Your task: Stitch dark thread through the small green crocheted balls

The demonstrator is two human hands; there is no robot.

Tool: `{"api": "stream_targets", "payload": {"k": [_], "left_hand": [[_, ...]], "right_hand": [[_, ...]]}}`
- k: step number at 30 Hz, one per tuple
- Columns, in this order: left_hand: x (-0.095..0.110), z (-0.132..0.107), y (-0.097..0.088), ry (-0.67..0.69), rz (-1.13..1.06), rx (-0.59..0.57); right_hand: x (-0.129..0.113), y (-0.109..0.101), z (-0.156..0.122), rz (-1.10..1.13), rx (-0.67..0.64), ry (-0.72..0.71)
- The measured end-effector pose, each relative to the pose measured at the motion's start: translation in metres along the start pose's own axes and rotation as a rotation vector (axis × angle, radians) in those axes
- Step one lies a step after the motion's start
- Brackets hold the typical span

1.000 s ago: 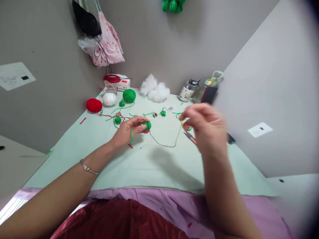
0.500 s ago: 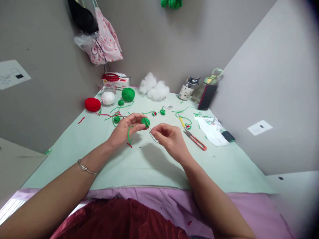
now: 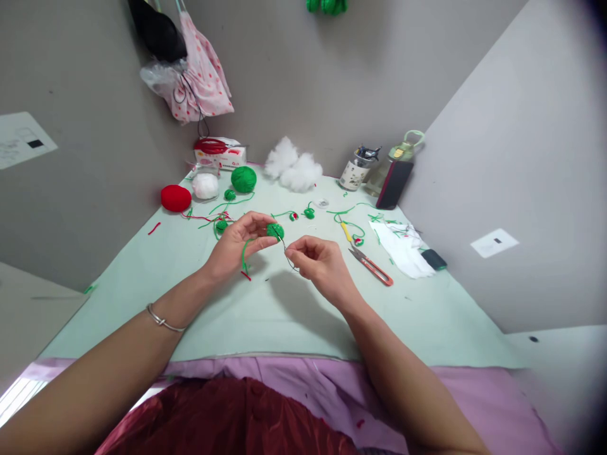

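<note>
Between the thumb and fingers of my left hand point(image 3: 243, 241) is a small green crocheted ball point(image 3: 275, 232), with a green yarn tail point(image 3: 245, 256) hanging below the palm. My right hand point(image 3: 318, 262) is closed in a pinch just right of the ball, on a thin needle point(image 3: 281, 240) whose far end meets the ball's surface. Dark thread point(image 3: 290, 261) trails from it beneath the right fingers. A dark line of thread also shows on the green stitches. Thread snips point(image 3: 371, 265) with orange handles lie right of my right hand.
Red point(image 3: 176, 198), white point(image 3: 205, 186) and green yarn balls point(image 3: 243, 179) stand back left, near white stuffing point(image 3: 294, 165). Small crocheted pieces point(image 3: 309, 213) and a yellow-handled hook point(image 3: 346, 231) lie beyond my hands. A phone point(image 3: 395, 184) leans against a bottle at the right; white tissue point(image 3: 401, 249) lies nearer.
The green ball has shifted slightly left and up in my left hand. The needle shows more clearly between ball and right fingers, and the dark thread hangs differently below them.
</note>
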State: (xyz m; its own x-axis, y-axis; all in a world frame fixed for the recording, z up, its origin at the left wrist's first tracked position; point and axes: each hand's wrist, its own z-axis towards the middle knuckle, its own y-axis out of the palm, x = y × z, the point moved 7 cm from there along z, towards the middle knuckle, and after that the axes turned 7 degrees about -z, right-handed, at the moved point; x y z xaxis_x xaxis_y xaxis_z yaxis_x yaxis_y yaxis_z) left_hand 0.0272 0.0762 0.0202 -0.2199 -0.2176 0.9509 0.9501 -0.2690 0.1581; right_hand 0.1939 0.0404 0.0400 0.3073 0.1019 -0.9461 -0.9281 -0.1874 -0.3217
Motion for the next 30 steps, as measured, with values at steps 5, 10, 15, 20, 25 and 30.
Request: {"api": "stream_targets", "payload": {"k": [5, 10, 15, 20, 25, 30], "left_hand": [[0.001, 0.0, 0.0, -0.002, -0.052, 0.016], [-0.001, 0.0, 0.001, -0.014, -0.127, 0.002], [0.0, 0.0, 0.003, -0.02, -0.151, -0.008], [0.003, 0.0, 0.005, -0.007, -0.164, -0.012], [0.003, -0.001, 0.009, 0.009, -0.146, -0.023], [0.003, -0.003, 0.012, 0.013, -0.153, -0.034]], "right_hand": [[0.005, 0.002, 0.002, 0.01, 0.031, -0.027], [0.003, 0.006, 0.002, -0.001, 0.068, -0.094], [0.001, 0.006, 0.0, -0.004, 0.109, -0.162], [-0.001, 0.005, -0.002, -0.085, 0.159, -0.252], [-0.002, 0.004, -0.001, -0.101, 0.176, -0.258], [-0.005, 0.002, -0.001, -0.066, 0.16, -0.246]]}}
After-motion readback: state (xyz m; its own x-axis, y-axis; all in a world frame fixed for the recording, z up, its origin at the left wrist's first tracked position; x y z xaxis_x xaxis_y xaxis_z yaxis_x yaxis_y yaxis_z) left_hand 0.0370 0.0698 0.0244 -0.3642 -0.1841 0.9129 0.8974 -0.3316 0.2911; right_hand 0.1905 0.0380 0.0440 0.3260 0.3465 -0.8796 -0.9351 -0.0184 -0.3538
